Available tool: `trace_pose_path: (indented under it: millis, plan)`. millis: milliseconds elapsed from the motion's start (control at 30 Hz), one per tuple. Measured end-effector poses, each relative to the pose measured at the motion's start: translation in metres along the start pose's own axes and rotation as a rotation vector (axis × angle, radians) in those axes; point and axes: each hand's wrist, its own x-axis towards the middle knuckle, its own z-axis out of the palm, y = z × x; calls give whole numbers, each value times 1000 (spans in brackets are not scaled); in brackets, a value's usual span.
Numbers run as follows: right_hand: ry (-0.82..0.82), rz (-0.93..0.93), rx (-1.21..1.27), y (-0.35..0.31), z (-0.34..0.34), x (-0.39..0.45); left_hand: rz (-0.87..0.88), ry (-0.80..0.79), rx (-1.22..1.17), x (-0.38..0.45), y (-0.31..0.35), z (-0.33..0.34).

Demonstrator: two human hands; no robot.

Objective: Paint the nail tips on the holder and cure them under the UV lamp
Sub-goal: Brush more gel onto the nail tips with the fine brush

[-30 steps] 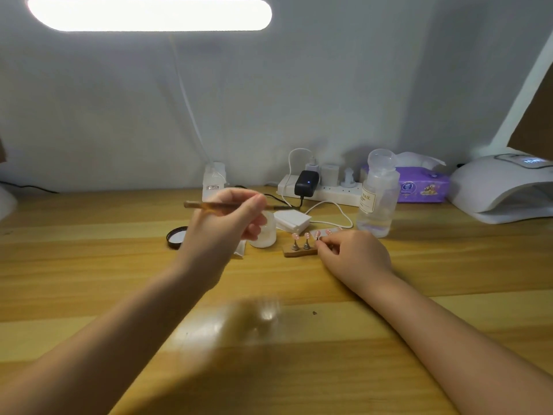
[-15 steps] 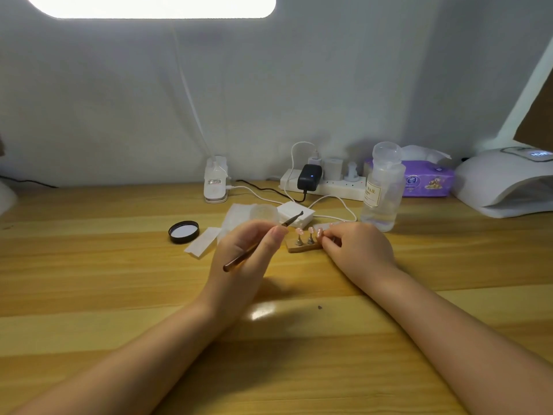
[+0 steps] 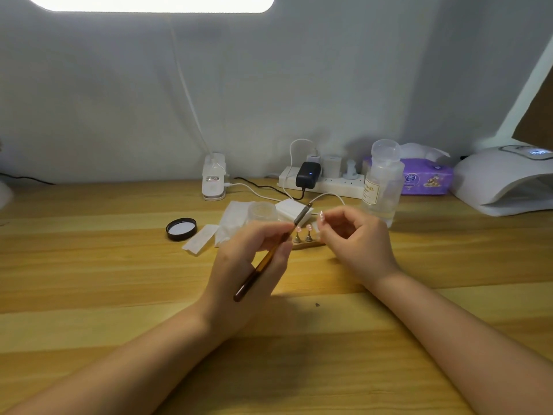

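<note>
Head view, looking down at a wooden desk (image 3: 119, 295). Part of the wooden nail holder (image 3: 308, 244) sits behind the 2 hands, so only its left end and 2 upright stands (image 3: 302, 236) with pinkish nail tips show; how many more it carries cannot be told. The right hand (image 3: 356, 244), just right of the holder, pinches 1 pale nail tip (image 3: 321, 216) between thumb and forefinger, lifted above the holder. The left hand (image 3: 251, 262), just left of the holder, grips a thin brown brush (image 3: 269, 257) with curled fingers, its grey ferrule slanting up over the holder; the bristles are too small to make out. Behind the holder stand a small clear jar (image 3: 262, 211), white wipes (image 3: 291, 208) and a clear bottle (image 3: 381, 187). Left of the holder lies a black lid (image 3: 181, 229). Far right of the holder, the white UV lamp (image 3: 505, 181) is cut off by the frame edge. A power strip (image 3: 326, 182) lies at the wall behind the holder.
</note>
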Motion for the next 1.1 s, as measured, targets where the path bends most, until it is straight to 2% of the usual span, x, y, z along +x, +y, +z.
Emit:
trace_pose_path:
  millis: [200, 667, 967, 1100]
  plan:
    - [-86, 17, 22, -1, 1, 1, 37, -19, 44, 0, 0, 2]
    - [-56, 2, -6, 2, 0, 2, 28, -15, 155, -3, -3, 2]
    - [-57, 15, 27, 3, 2, 2, -55, -27, 147, -4, 0, 4]
    - [-52, 35, 49, 3, 2, 2, -98, 15, 142, -4, 4, 4]
